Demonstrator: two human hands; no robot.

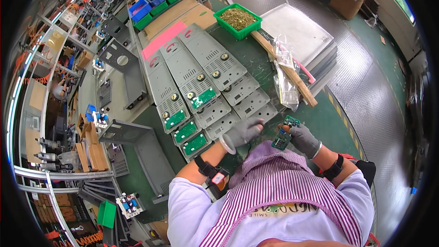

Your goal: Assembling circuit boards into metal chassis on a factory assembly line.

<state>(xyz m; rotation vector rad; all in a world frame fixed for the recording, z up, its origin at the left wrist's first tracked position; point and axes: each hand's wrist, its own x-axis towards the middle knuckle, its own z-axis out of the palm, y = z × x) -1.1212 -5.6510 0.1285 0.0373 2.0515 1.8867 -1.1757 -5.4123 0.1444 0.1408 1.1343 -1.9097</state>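
My right hand (303, 140), in a grey glove with bare fingertips, grips a green circuit board (281, 140) in front of my apron. My left hand (245, 133), gloved the same way, is curled closed beside the near end of the grey metal panels (183, 59); whatever its fingers pinch, if anything, is hidden. These panels lie overlapping in rows, with slots, holes and brass-coloured fittings. Several green circuit boards (195, 143) rest on their near ends, one of them a bit farther up on the middle row (203, 98).
A green bin (238, 20) of small brass-coloured parts stands at the far end, near a wooden strip (288, 71) and clear plastic bags (288, 87). Dark grey metal housings (151, 155) sit to the left. Blue bins (139, 10) stand at the back.
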